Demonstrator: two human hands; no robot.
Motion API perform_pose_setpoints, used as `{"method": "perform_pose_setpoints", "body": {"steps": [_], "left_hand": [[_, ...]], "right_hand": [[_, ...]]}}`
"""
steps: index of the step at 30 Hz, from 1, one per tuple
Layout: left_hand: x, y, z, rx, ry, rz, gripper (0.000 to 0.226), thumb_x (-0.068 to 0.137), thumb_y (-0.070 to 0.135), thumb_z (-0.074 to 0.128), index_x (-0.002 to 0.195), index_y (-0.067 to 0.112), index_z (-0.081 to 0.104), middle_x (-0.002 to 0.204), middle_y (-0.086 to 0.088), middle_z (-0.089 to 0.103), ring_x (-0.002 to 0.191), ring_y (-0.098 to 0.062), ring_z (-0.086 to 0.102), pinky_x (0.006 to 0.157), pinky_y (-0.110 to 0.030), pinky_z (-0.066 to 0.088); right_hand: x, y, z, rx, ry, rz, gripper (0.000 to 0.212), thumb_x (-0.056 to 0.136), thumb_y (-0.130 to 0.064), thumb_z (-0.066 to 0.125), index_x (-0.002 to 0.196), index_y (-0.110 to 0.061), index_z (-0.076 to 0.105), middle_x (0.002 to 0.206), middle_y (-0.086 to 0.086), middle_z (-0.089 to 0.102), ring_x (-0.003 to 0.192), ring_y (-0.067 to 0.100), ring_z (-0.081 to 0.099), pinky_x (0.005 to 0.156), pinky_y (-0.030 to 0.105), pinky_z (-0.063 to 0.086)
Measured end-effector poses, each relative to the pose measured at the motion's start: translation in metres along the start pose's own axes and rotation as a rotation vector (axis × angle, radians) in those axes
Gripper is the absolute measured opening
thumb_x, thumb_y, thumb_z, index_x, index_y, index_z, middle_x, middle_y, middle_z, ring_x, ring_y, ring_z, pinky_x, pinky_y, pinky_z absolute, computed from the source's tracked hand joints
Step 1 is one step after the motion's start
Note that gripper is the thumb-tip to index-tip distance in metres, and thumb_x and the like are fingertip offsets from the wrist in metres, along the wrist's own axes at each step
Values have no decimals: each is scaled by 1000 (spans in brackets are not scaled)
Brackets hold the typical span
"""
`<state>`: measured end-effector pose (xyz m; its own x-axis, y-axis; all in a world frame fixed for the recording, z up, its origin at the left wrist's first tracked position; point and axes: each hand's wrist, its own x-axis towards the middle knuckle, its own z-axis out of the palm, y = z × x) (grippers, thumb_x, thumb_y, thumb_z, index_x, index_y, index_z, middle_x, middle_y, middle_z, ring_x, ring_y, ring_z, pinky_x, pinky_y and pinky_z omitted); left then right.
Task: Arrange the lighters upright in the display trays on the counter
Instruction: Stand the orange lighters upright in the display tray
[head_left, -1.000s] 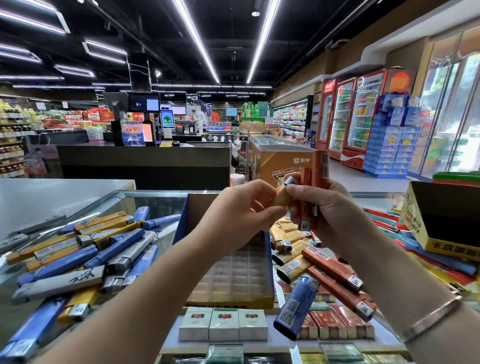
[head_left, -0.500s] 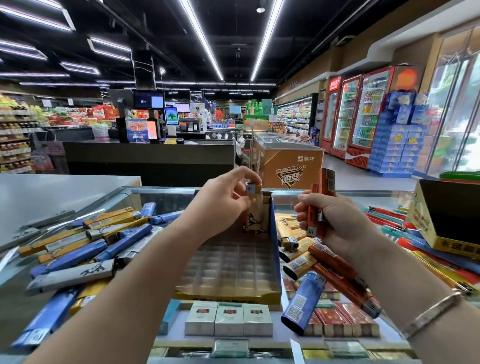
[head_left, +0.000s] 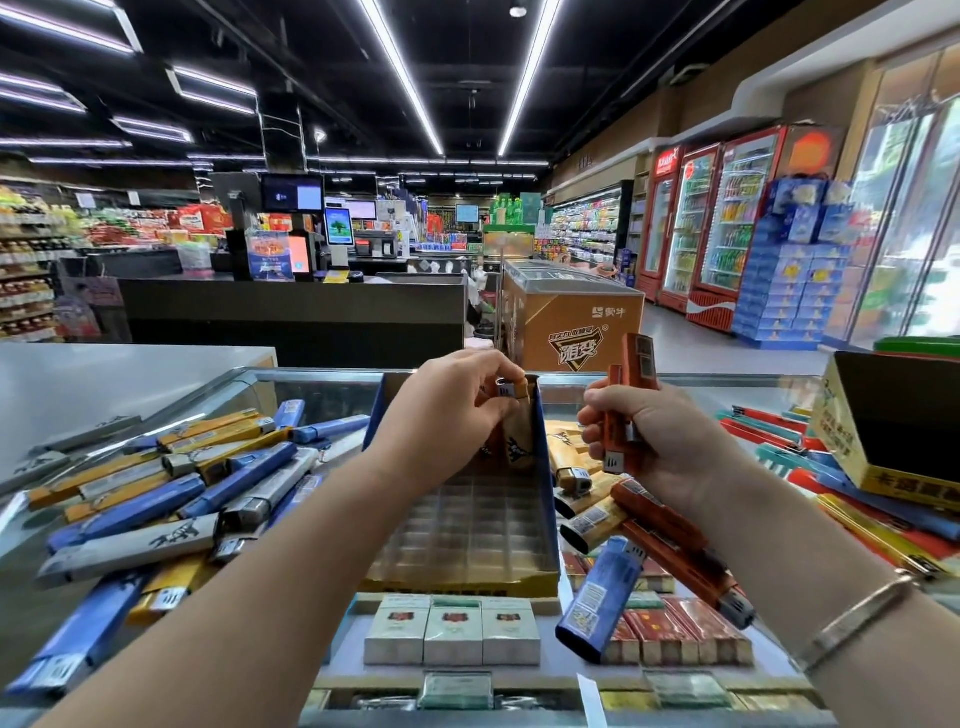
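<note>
A blue-walled display tray with a clear gridded insert sits mid-counter. My left hand pinches the metal top of a tan lighter, holding it upright at the tray's far right corner. To the right of the tray my right hand grips a few orange lighters in a fist. Loose blue, yellow and grey lighters lie piled on the glass at left. More tan, orange and blue ones lie right of the tray.
A yellow-and-black open box stands at the right on red, blue and yellow lighters. Cigarette packs show under the glass counter in front. A white counter lies at far left; a freezer and checkout desk stand behind.
My left hand took a tan lighter from beside my right hand, carried it to the tray's far right corner and lowered it upright. My right hand sank slightly with the orange lighters.
</note>
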<state>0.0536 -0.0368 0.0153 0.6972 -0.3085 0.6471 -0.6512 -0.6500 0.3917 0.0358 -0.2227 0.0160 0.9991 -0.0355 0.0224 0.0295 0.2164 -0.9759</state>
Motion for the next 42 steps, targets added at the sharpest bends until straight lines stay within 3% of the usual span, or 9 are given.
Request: {"method": "perform_pose_setpoints", "body": {"steps": [3,7,14,19,24,30,34,38,42], "left_hand": [[0,0,2,202,60,66,21,83,23,67,105,25,68,108,8,57,88,-7,51,71,-27,49],[1,0,4,376,42,128,26,86,28,64,111,32,66,128,9,53,122,-16,35,98,-36,29],[1,2,6,258,-29,71,30,90,19,57,118,28,61,122,11,60,114,-12,50,92,-30,40],[-3,3,5,309,-12,131,50,87,35,61,134,30,46,136,9,50,129,-14,40,111,-38,26],[-4,24,4,256,49,429,41,77,53,56,109,30,63,110,8,62,105,-15,54,90,-30,38],[-6,31,15,316,126,541,30,77,38,71,101,21,68,95,1,65,86,-19,60,69,-30,50],[-6,33,8,216,231,474,22,84,33,62,95,18,71,97,0,65,88,-17,61,61,-34,54],[-3,32,-6,-8,374,341,28,82,33,59,95,10,69,92,2,69,78,-12,65,63,-36,57],[1,22,-21,-105,484,193,20,79,25,70,98,23,66,82,18,64,68,1,64,62,-18,55]], "right_hand": [[1,1,0,-23,-2,4,19,84,-6,62,102,-3,56,73,11,62,54,15,62,48,25,50],[2,3,2,-46,-9,20,13,84,-5,62,96,-5,58,73,11,63,54,16,62,47,25,50],[1,2,2,29,-32,50,13,85,-4,60,97,-4,57,69,11,63,54,17,61,47,25,50],[-3,-5,3,265,-97,153,5,88,-1,53,93,1,53,67,17,67,55,22,65,51,28,57],[-5,-11,3,388,-134,182,17,89,-7,55,103,2,54,73,20,69,63,26,70,53,34,58],[-4,-9,6,373,-151,178,24,88,-17,60,106,-1,54,78,13,59,63,22,63,55,34,58],[-7,-8,8,309,-227,192,36,87,-25,59,113,0,54,78,18,66,65,25,69,66,37,60],[-8,-7,9,271,-141,155,38,85,-34,58,102,0,55,71,17,65,57,24,67,46,29,56],[-5,-3,7,191,-33,147,31,88,-34,56,98,-6,51,56,5,54,40,11,48,34,17,39]]}}
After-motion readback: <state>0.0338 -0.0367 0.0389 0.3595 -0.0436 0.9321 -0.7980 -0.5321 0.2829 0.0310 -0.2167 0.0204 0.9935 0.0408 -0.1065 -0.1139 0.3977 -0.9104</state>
